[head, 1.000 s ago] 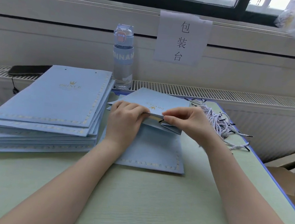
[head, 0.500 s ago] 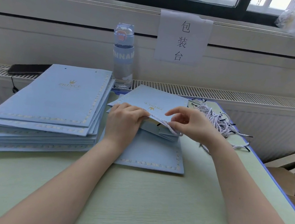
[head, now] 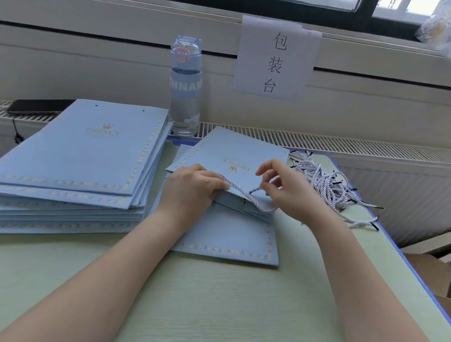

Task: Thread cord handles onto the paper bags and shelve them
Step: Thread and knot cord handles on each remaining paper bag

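Left hand (head: 191, 188) is clamped on the lifted edge of the paper bag (head: 229, 151), likely to expose the hole; cord (head: 240, 190) is pinched by right hand (head: 289, 192) for threading. Bag is laid on the table (head: 203, 309), beside spare cords (head: 329, 185).

Colour survey: pale blue stock, gilt print, two-tone twisted cord.

The stacked bags (head: 80, 154) at the desk's left edge are pale blue. The top face carries a gold crown, gold lettering and a cream-gold rope-pattern border. The open bag (head: 229, 154) at mid-desk matches. The cord (head: 240, 191) across it and the loose cords (head: 329, 187) by the right edge are twisted white with a second strand, lilac or grey (hard to tell at this range), and have black tips. The desk (head: 203, 309) is pale green with faint wood grain and a blue rim. The bottle (head: 184, 87) is clear, with a pale blue band, white letters and an orange catch. The sign (head: 274, 61) is white with black characters. The phone (head: 37, 106) is black.
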`<state>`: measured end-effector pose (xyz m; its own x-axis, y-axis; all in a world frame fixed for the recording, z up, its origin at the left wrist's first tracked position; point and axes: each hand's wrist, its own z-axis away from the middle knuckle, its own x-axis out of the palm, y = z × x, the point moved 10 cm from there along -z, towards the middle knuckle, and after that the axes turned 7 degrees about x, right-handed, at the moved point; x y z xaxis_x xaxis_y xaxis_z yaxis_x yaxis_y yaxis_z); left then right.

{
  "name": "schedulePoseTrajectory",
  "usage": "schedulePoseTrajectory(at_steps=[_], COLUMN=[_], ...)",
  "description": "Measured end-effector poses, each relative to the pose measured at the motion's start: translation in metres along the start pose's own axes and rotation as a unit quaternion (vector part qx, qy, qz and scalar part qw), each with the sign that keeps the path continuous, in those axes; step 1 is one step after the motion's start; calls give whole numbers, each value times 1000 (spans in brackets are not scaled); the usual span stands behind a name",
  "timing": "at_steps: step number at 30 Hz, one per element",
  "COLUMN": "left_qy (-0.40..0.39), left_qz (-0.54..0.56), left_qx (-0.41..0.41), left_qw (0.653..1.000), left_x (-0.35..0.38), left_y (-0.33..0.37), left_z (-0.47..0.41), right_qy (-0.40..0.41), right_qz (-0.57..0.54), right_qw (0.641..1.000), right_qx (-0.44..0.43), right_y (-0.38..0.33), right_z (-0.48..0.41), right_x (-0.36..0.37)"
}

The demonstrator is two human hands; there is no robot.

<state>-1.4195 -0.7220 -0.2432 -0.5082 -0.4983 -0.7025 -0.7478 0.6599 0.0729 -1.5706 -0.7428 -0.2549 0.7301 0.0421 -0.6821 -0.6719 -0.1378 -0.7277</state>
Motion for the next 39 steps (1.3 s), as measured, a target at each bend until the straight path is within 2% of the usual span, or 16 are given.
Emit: schedulePoseTrajectory(at_steps=[2,6,11,16,21,25,27,29,33,39], left_qy=[-4,-1,-7,2,53,69,67,51,18,16], left_qz=[2,-6,-5,-8,-9,10,11,25,48,45], left_qx=[-4,-6,-16,-23,-42,-69,-83,-111,-129,-146], left_qw=[1000,1000,1000,1000,998,995,994,992,990,988], left_x=[0,-3,0,-4,-16,-22,-24,-23,-13,-11], left_y=[0,2,1,0,0,-4,-5,-9,-12,-11], left_z=[0,-1,0,0,-3,-5,-5,-4,-2,-1], right_qy=[20,27,6,21,28,123,115,96,96,134], right_qz=[62,76,152,96,24,-17,-17,27,97,119], right_qw=[998,996,987,994,999,985,979,976,971,959], right_qx=[-22,-43,-46,-47,-22,-122,-166,-194,-196,-218], right_y=[-2,-10,-9,-11,-10,-33,-42,-47,-45,-51], right_z=[0,1,2,2,0,13,18,20,15,17], right_x=[-2,1,8,4,-2,-27,-28,-22,-10,-12])
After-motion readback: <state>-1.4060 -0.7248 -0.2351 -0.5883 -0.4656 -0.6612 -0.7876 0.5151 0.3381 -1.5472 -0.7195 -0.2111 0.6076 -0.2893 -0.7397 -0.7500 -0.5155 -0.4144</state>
